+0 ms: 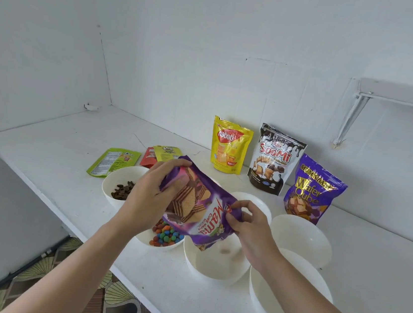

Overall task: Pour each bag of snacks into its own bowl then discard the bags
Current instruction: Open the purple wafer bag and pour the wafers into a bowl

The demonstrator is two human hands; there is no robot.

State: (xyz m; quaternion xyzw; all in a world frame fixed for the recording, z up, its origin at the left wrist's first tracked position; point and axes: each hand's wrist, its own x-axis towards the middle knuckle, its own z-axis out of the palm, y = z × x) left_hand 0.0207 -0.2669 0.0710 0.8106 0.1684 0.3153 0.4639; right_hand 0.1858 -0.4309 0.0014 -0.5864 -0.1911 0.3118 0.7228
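My left hand [147, 196] grips the bottom end of a purple Mama wafer bag [199, 205], and my right hand [248, 226] pinches its open end. The bag is tilted mouth-down over a white bowl [215, 264], and blurred wafer pieces are falling into the bowl. Left of it, one bowl [161, 239] holds coloured candies and another [121, 185] holds dark brown pieces. Two more white bowls [302, 238] [285, 291] stand at the right. A further bowl [254, 201] shows behind the bag.
Three full bags stand upright by the wall: yellow Nabati [228, 146], black Soomi [274, 159], purple Wafer Qube [313, 190]. Flat bags, green [112, 161] and red and yellow [159, 154], lie behind the bowls. The counter edge [87, 230] runs along the left, with patterned floor below.
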